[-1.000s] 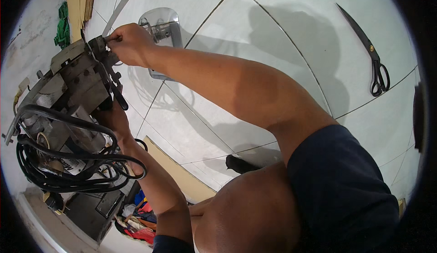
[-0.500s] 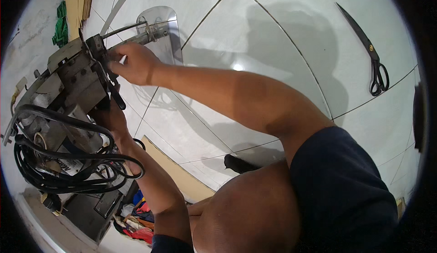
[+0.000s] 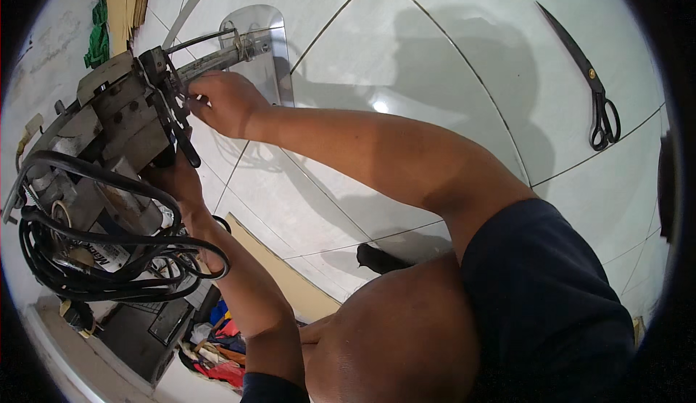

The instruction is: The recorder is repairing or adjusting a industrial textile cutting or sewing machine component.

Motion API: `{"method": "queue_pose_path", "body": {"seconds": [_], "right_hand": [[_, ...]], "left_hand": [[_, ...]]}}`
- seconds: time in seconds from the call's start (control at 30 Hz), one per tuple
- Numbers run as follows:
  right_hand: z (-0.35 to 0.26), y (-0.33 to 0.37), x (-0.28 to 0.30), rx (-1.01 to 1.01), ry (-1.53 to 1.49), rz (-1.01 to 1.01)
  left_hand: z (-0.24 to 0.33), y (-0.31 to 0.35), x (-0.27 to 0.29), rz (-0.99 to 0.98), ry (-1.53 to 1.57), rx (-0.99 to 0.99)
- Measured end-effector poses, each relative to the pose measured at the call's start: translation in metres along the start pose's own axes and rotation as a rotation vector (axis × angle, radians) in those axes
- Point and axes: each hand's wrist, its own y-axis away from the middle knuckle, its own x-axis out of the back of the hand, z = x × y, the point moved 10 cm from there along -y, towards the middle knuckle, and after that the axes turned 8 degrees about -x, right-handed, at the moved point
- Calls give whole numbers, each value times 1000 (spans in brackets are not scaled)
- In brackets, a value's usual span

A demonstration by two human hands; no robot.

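Observation:
A grey metal cutting machine, by its looks an electric cloth cutter, fills the left side. Its rounded, shiny base plate stands out at the far end of a narrow upright. My right hand is at the machine's front beside the upright, thumb and fingers pinched together; what is between them is too small to make out. Below it, my left hand reaches under the machine's body near a black lever. Its fingers are hidden behind the metal.
Thick black cable hangs in loops at the machine's near side. Black-handled shears lie on the white tiled floor at the right. Coloured cloth scraps and a flat cardboard piece lie low left. Green cloth is by the wall.
My right hand has drawn slightly to the right, a little away from the machine's body. The machine and its cable have shifted slightly; my left hand stays beneath it.

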Motion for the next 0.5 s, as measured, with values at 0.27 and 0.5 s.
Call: {"method": "queue_pose_path", "body": {"seconds": [0.27, 0.5], "right_hand": [[3, -5, -14, -85, 49, -55], [20, -7, -19, -207, -98, -216]], "left_hand": [[7, -2, 7, 62, -145, -103], [13, -3, 3, 37, -92, -94]]}}
